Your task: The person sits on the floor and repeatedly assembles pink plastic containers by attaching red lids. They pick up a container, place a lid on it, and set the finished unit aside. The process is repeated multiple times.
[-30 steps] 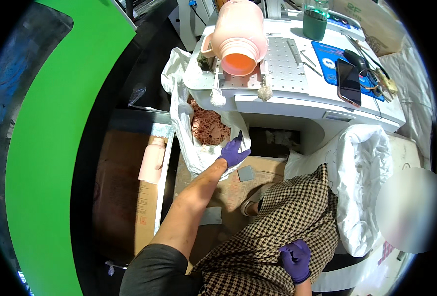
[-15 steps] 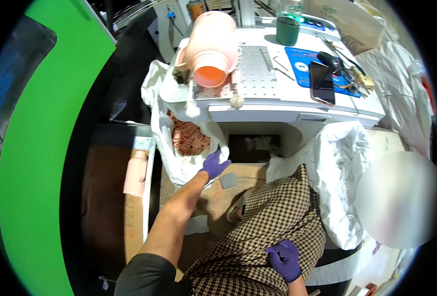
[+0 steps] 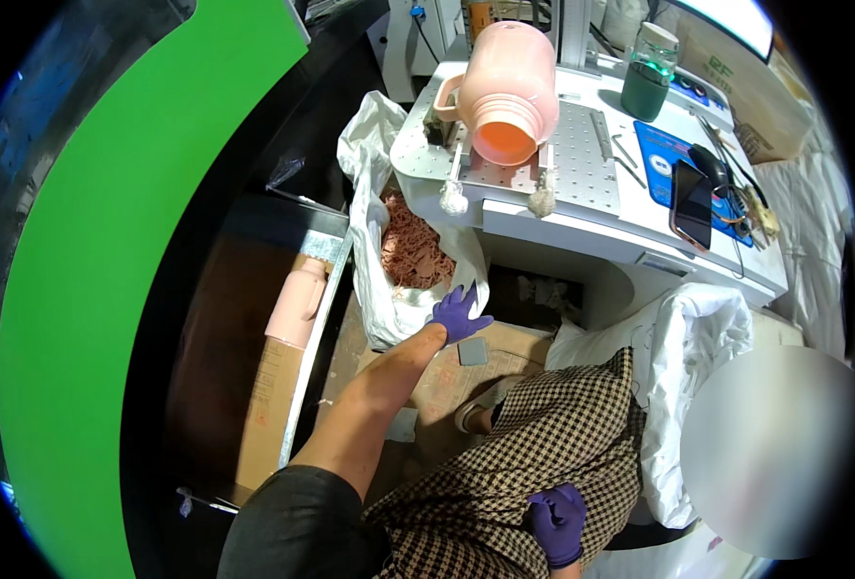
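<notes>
The left hand [image 3: 460, 315], spread wide, is at the bag [image 3: 373, 314] of shavings [image 3: 414, 251]. The right hand [image 3: 557, 523] lies curled on the checked cloth [image 3: 504, 463]; I cannot tell whether it holds anything.

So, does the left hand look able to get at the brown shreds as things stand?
Probably yes. The left hand is spread at the near edge of the white bag, whose mouth gapes, and nothing visible blocks the way to the shreds inside.
</notes>
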Motion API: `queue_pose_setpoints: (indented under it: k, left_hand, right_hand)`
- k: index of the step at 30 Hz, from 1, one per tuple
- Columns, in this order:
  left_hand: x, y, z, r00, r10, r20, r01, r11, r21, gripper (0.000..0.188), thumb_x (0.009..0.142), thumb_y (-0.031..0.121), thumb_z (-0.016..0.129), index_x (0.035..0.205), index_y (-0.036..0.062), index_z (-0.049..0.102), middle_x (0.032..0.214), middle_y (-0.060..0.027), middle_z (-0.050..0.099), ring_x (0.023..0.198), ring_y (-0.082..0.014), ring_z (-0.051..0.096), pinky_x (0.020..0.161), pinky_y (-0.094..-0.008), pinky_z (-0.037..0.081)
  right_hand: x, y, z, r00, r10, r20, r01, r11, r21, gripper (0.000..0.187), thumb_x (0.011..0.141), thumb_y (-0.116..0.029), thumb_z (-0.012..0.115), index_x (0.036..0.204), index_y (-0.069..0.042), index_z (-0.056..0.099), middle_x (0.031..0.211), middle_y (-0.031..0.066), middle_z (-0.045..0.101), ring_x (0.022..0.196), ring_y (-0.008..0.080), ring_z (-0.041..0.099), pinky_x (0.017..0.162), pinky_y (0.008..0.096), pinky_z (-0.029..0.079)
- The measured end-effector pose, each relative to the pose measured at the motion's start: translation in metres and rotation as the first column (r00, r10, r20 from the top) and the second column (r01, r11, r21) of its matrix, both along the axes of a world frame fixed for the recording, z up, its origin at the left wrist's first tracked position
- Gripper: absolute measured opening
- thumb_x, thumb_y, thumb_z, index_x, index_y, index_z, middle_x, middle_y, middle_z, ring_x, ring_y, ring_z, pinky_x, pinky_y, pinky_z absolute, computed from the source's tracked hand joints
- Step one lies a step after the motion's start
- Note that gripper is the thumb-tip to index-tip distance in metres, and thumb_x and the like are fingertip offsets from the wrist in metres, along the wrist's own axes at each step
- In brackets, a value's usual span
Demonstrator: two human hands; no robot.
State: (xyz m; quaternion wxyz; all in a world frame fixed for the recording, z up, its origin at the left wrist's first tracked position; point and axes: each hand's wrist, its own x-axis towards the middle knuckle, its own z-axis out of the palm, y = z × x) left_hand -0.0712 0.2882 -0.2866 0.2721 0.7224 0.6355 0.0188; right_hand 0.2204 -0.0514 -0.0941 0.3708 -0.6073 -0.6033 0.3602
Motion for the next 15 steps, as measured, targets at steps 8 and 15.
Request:
queue_pose_setpoints:
  k: [8,15]
  left_hand:
    - [0.003,-0.007,0.022,0.999,0.005,-0.033,-0.007,0.998,-0.055,0.103,0.087,0.074,0.054,0.161,0.0098,0.020,0.162,-0.0262,0.024,0.149,-0.0438,0.026,0.121,-0.0521,0.022]
    - [0.011,0.000,0.023,0.999,-0.008,-0.033,0.006,0.998,-0.064,0.104,0.087,0.074,0.054,0.160,0.0078,0.023,0.162,-0.0255,0.025,0.150,-0.0410,0.025,0.121,-0.0493,0.022]
  right_hand:
    - [0.000,0.003,0.005,0.999,0.026,0.046,-0.027,0.999,0.026,0.014,0.075,-0.004,0.064,0.082,-0.007,0.075,0.068,0.0096,0.058,0.063,0.0261,0.057,0.058,0.0358,0.044]
    - [-0.001,0.005,0.004,0.998,0.037,0.044,-0.040,0.997,0.070,0.015,0.076,-0.004,0.066,0.086,-0.009,0.077,0.069,0.0089,0.060,0.063,0.0276,0.057,0.059,0.0362,0.045]
